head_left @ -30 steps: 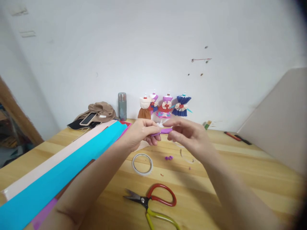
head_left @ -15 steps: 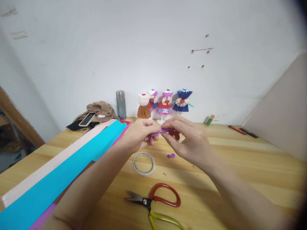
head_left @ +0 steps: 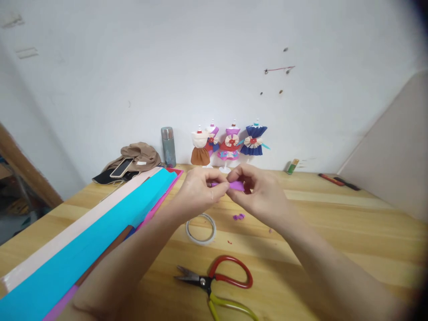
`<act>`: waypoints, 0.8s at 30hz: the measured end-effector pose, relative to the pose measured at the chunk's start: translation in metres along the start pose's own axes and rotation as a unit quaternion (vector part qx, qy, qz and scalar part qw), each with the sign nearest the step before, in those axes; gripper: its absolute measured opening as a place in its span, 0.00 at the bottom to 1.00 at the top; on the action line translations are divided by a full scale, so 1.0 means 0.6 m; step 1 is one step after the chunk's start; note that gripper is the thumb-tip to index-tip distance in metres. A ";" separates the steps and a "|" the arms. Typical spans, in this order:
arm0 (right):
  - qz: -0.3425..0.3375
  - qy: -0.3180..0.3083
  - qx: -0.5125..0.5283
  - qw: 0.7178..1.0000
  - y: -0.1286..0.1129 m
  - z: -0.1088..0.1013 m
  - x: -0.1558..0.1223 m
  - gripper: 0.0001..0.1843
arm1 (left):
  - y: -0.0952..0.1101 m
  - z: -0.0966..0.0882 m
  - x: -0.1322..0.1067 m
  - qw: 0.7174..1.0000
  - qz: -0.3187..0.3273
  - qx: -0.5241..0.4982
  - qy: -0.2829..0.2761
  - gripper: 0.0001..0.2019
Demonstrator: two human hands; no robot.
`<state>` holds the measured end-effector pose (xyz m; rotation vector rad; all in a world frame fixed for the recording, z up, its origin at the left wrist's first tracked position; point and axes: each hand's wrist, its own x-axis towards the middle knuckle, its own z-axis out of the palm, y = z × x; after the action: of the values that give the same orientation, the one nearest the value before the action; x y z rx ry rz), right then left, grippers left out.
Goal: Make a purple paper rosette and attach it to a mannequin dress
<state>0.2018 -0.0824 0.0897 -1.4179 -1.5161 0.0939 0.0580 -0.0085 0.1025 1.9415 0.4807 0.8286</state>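
Pinching: my left hand [head_left: 199,191] and right hand [head_left: 259,191] both grip the purple strip [head_left: 236,185].
Flask [head_left: 169,149]: upright near the wall [head_left: 214,58], capped; I can't see inside.

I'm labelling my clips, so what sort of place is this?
Probably a craft workspace: scissors and what looks like a tape roll lie out, with miniature dresses standing behind.
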 end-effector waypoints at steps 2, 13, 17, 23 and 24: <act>0.037 -0.021 0.025 0.999 0.001 -0.002 0.002 0.08 | 0.002 -0.001 -0.002 1.000 0.005 -0.007 -0.020 0.06; 0.026 -0.089 0.110 0.990 0.004 -0.028 0.010 0.17 | 0.005 -0.013 0.001 0.998 -0.044 -0.036 -0.020 0.04; 0.027 -0.090 0.124 0.988 0.000 -0.031 0.012 0.15 | 0.003 -0.017 0.002 0.997 -0.047 -0.053 -0.026 0.06; 0.027 -0.061 0.147 0.987 0.000 -0.032 0.014 0.13 | -0.001 -0.026 0.003 0.991 -0.039 -0.102 -0.081 0.23; 0.028 -0.056 0.148 0.987 0.001 -0.032 0.014 0.12 | -0.003 -0.027 0.004 0.991 -0.042 -0.107 -0.075 0.25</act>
<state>0.2170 -0.0862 0.1038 -1.2321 -1.4825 0.4236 0.0481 0.0036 0.1071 1.7585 0.3656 0.6457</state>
